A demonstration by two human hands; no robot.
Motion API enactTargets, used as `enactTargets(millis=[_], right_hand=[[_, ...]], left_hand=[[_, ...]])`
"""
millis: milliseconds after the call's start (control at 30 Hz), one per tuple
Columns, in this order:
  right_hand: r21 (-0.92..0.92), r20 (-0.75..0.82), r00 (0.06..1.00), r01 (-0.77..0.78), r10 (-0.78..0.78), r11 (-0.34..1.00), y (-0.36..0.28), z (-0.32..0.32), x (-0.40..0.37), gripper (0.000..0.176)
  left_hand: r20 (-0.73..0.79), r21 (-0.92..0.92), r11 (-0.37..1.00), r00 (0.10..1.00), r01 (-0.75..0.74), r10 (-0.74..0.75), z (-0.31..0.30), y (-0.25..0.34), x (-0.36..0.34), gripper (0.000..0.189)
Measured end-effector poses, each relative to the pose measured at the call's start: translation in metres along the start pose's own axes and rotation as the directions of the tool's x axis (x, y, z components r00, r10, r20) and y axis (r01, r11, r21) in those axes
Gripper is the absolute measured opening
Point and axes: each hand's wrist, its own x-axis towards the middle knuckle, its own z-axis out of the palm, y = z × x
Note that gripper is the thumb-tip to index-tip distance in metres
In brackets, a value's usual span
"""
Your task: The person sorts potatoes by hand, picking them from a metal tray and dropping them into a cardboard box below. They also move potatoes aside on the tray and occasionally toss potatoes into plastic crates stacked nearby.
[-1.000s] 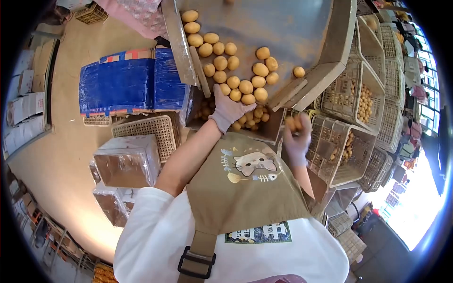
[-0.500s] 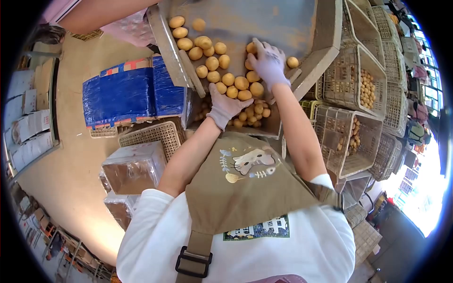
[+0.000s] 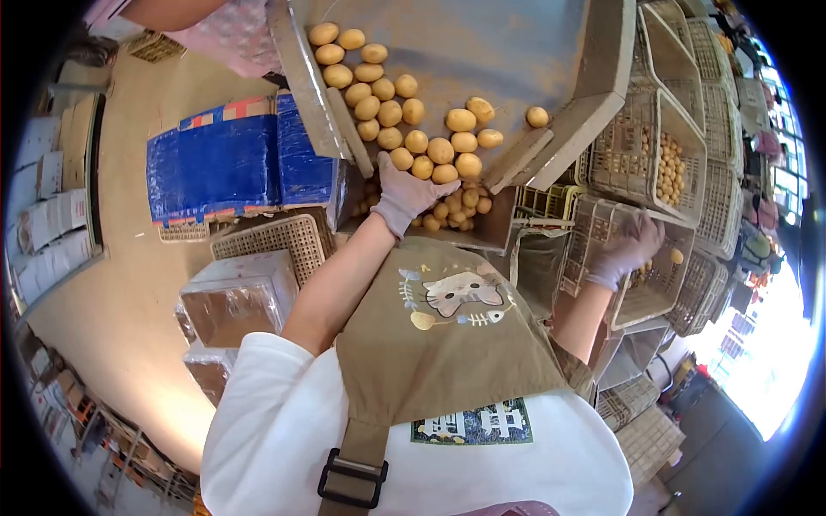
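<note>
Several round yellow-brown potatoes [image 3: 440,151] lie on the metal tray [image 3: 456,52], gathered toward its front and left side. My left hand [image 3: 403,193], in a pale glove, is spread at the tray's front opening, its fingers against the lowest potatoes. Below it, a box [image 3: 495,232] holds more potatoes, partly hidden by my hand. My right hand [image 3: 630,248], also gloved, is out at the right over a plastic crate [image 3: 658,292]; its fingers are blurred. One potato [image 3: 676,256] shows just right of it, apart from the fingers.
Stacked crates [image 3: 718,129] line the right side, one with potatoes inside. Blue-wrapped boxes [image 3: 215,168], a woven crate [image 3: 292,245] and a clear-wrapped carton [image 3: 237,297] stand at the left. Another person's arm [image 3: 172,12] reaches in at the top left.
My right hand has left the tray's potatoes and moved right and down to the crate. Several potatoes on the tray have shifted. My left hand stays at the opening. The other person's arm has drawn back.
</note>
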Motion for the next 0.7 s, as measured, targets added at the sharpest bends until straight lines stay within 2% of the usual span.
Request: enactTargets(millis=[33,67,100,133,167,200,233,267,300,333,367,400,433,500,600,633,667,700], right_hand=[[-0.529,0.188,0.926,0.376,-0.327,0.761,-0.02,0.009,-0.016,0.022],[-0.217,0.298,0.926,0.301,-0.231,0.928,-0.042,0.028,-0.04,0.026],[0.081,0.403,0.906,0.106,-0.13,0.991,-0.064,0.047,-0.065,0.032],[0.142,0.558,0.792,0.206,-0.25,0.968,-0.059,0.065,-0.087,0.036],[0.161,0.595,0.662,0.457,-0.456,0.875,-0.065,0.083,-0.099,0.038],[0.194,0.627,0.476,0.671,-0.617,0.715,-0.071,0.099,-0.109,0.039],[0.203,0.706,0.472,0.578,-0.527,0.79,-0.071,0.11,-0.124,0.042],[0.2,0.78,0.45,0.481,-0.436,0.854,-0.066,0.121,-0.137,0.044],[0.125,0.822,0.395,0.577,-0.41,0.807,-0.061,0.134,-0.146,0.045],[0.053,0.861,0.346,0.669,-0.374,0.741,-0.055,0.15,-0.15,0.045],[-0.011,0.893,0.303,0.753,-0.332,0.658,-0.054,0.163,-0.151,0.046],[-0.045,0.919,0.297,0.73,-0.258,0.682,-0.064,0.171,-0.146,0.047],[-0.08,0.94,0.288,0.707,-0.183,0.703,-0.076,0.177,-0.14,0.048],[-0.117,0.971,0.237,0.616,-0.042,0.779,-0.084,0.187,-0.127,0.044],[0.095,0.864,0.388,0.501,-0.321,0.861,-0.08,0.149,-0.124,0.041],[0.216,0.784,0.437,0.473,-0.44,0.854,-0.073,0.128,-0.124,0.041],[0.336,0.687,0.485,0.447,-0.541,0.829,-0.06,0.102,-0.123,0.04],[0.3,0.69,0.519,0.429,-0.505,0.852,-0.043,0.073,-0.121,0.04]], left_hand=[[0.041,0.136,0.991,0.999,-0.008,0.003,-0.002,0.014,-0.004,0.084],[0.08,0.269,0.963,0.997,-0.025,0.004,-0.004,0.023,-0.007,0.082],[0.125,-0.216,0.976,0.991,-0.026,0.054,-0.002,0.013,-0.005,0.08],[0.17,-0.648,0.761,0.98,0.031,0.104,0.0,0.004,-0.003,0.079],[0.117,-0.283,0.958,0.991,-0.037,0.073,0.0,0.006,-0.004,0.075],[0.078,-0.217,0.976,0.997,0.004,0.014,-0.002,0.007,-0.006,0.074],[0.038,-0.153,0.987,0.998,0.051,-0.046,-0.003,0.008,-0.008,0.072],[0.055,-0.429,0.889,0.987,0.159,-0.15,-0.005,0.008,-0.009,0.072],[0.103,-0.666,0.704,0.965,0.247,-0.242,-0.005,0.008,-0.011,0.071],[0.177,-0.839,0.45,0.934,0.308,-0.309,-0.005,0.009,-0.012,0.071],[0.268,-0.93,0.152,0.9,0.335,-0.344,-0.005,0.011,-0.011,0.071],[0.364,-0.931,-0.158,0.865,0.329,-0.346,-0.006,0.014,-0.01,0.071],[0.324,-0.944,-0.081,0.858,0.319,-0.4,-0.005,0.017,-0.01,0.077],[0.394,-0.919,-0.137,0.852,0.369,-0.346,-0.008,0.035,-0.016,0.078],[0.32,-0.89,0.265,0.922,0.372,-0.218,-0.01,0.007,-0.011,0.087],[0.193,-0.742,0.628,0.972,0.235,-0.135,-0.007,-0.012,-0.008,0.087],[0.1,-0.468,0.882,0.995,0.059,-0.014,-0.004,-0.027,-0.007,0.087],[0.088,-0.194,0.98,0.995,-0.038,0.056,-0.004,-0.024,-0.009,0.087]])
